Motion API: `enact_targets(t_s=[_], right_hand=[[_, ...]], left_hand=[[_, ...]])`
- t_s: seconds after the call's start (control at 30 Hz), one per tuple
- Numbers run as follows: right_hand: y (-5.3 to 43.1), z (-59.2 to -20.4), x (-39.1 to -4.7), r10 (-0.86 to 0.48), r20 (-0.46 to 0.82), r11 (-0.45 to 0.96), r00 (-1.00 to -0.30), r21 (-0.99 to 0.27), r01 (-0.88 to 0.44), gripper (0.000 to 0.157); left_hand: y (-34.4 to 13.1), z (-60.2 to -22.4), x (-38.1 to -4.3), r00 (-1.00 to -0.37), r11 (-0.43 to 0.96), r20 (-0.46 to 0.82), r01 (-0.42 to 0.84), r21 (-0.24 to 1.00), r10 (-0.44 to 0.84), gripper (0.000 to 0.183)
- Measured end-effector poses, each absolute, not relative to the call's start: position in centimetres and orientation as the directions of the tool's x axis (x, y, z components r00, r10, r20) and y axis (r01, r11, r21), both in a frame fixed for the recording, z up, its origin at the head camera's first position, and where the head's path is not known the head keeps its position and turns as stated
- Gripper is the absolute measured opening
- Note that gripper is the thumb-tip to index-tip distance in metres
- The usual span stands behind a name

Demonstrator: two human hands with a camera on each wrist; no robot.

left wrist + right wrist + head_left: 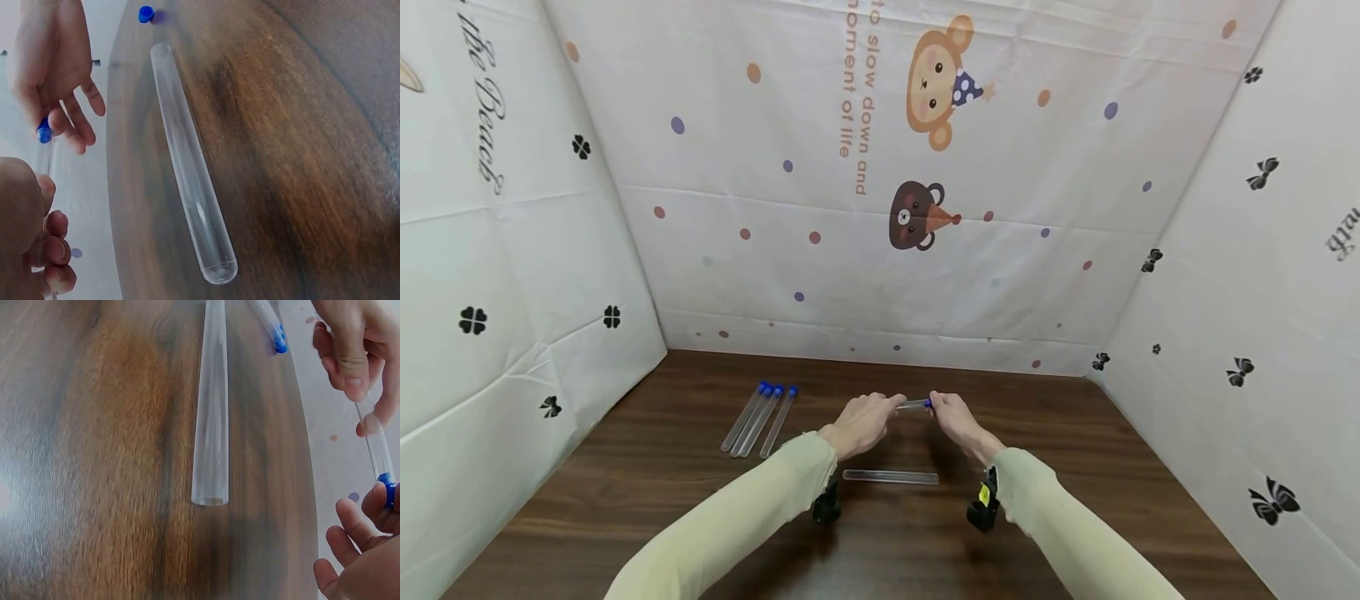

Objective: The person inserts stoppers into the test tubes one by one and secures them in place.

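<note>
In the head view, my left hand [861, 423] grips a clear test tube [913, 405] above the table. The thumb and a finger of my right hand [959, 423] pinch the blue cap [385, 487] at the tube's right end. In the right wrist view the cap sits on the tube's mouth; how far on, I cannot tell. Below the hands, an uncapped test tube [891, 477] lies sideways on the table. Past its open end, a loose blue cap [146, 14] appears in the left wrist view; the head view does not show it.
Several blue-capped test tubes [752, 423] lie side by side left of my left hand. The dark wooden table [1037, 433] is bounded by white printed cloth [737, 275] at the back and both sides. A black wrist device [983, 504] hangs under the right sleeve.
</note>
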State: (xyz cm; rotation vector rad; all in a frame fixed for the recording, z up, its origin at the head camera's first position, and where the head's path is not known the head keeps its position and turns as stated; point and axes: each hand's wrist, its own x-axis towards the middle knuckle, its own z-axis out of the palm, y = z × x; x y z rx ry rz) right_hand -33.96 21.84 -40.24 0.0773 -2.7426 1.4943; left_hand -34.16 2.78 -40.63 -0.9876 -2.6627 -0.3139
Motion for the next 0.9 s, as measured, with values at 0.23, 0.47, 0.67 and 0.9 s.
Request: enact_targets(t_s=[0.23, 0.47, 0.67, 0.9], right_hand=[[21.5, -40.1, -34.1, -0.026, 0.024, 0.529, -0.999, -0.848, -0.035, 0.045], [21.5, -39.7, -34.4, -0.033, -0.001, 0.55, -0.999, -0.835, -0.017, 0.046], [21.6, -39.2, -34.4, -0.037, -0.025, 0.561, -0.999, -0.828, 0.0, 0.046], [21.6, -39.1, -34.4, -0.041, -0.05, 0.565, -0.998, -0.825, 0.018, 0.048]], left_hand=[[2.8, -40.3, -34.0, -0.722, 0.755, 0.345, 0.654, 0.055, 0.6, 0.033], [3.1, -40.4, -33.8, -0.725, 0.766, 0.345, 0.642, 0.025, 0.596, 0.034], [3.2, -40.2, -33.8, -0.731, 0.776, 0.346, 0.631, 0.012, 0.588, 0.034], [3.4, -40.4, -33.7, -0.741, 0.798, 0.343, 0.6, -0.047, 0.577, 0.037]])
